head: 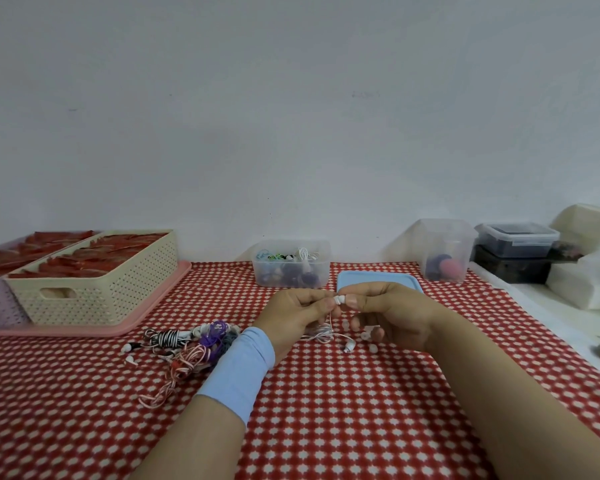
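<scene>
two hands: left hand (293, 315) and right hand (388, 317) meet above the middle of the table, fingertips almost touching, both raised off the cloth.
left hand grip: thumb and forefinger curled in a pinch on the white earbud (339, 300), other fingers folded under.
right hand grip: thumb and forefinger pinch the same white earbud from the other side; lower fingers curled.
earbud place: held between the two hands, in front of the blue lid, above the cloth.
cable: thin white cable (321, 336) hangs from the earbud in loose loops onto the cloth, ending in a second earbud (350, 346) lying flat.
loose bits: small translucent ear tips (372, 348) lie on the cloth beneath the right hand.
left of the hands: heap of wound earphones (191, 344), striped, purple and pink-white cords, near the left wrist.
behind: clear tub (291, 271) holding more coiled cords; blue lid (378, 277), flat with rounded corners, partly hidden by the hands; tall clear container (445, 251).
far left: cream perforated basket (111, 299) on a pink tray (146, 317), filled with red packets.
far right: dark-lidded box (516, 239) with a pale label strip, writing too small to read; white bags (589, 271).
surface: tablecloth (343, 410), red with a white dotted check.
wrist: light blue band (238, 368), smooth fabric, on the left forearm.
</scene>
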Demonstrator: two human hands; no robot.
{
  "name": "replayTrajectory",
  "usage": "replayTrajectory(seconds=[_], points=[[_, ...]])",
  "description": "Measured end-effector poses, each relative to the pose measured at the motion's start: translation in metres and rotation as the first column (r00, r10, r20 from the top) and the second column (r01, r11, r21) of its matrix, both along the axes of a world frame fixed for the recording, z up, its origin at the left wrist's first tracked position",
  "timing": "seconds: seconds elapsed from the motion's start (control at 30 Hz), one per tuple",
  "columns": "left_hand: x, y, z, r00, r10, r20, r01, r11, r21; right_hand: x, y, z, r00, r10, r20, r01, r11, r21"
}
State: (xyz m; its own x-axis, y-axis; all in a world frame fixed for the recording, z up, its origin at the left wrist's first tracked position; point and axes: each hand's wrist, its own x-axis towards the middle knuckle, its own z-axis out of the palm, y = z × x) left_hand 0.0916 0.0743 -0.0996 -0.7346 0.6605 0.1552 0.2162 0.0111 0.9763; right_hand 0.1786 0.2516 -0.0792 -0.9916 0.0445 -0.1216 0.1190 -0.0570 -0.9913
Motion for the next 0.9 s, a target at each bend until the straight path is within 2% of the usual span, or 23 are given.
replayTrajectory(seconds=[0.17, 0.33, 0.4, 0.5, 0.7, 0.9], points=[[0.0, 0.0, 0.0, 0.998, 0.005, -0.061, -0.007, 1.0, -0.026, -0.003, 0.001, -0.002, 0.999, -0.02, 0.042, 0.019, 0.999, 0.028], [0.0, 0.0, 0.001, 0.984, 0.021, -0.176, -0.043, 0.992, -0.12, -0.002, 0.004, -0.004, 0.994, -0.053, 0.101, 0.051, 0.998, 0.027], [0.001, 0.0, 0.001, 0.985, 0.058, -0.161, -0.073, 0.993, -0.092, -0.002, 0.0, -0.002, 0.992, -0.115, 0.059, 0.113, 0.993, 0.039], [0.002, 0.002, 0.002, 0.985, 0.104, -0.141, -0.114, 0.991, -0.068, 0.002, -0.006, 0.004, 0.974, -0.213, -0.074, 0.224, 0.957, 0.184], [0.001, 0.006, 0.0, 0.992, 0.116, -0.058, -0.12, 0.99, -0.072, 0.008, -0.01, 0.009, 0.956, -0.159, -0.245, 0.255, 0.864, 0.434], [0.004, 0.006, 0.003, 0.992, 0.122, -0.017, -0.123, 0.989, -0.083, 0.007, -0.01, 0.009, 0.917, -0.172, -0.359, 0.353, 0.768, 0.534]])
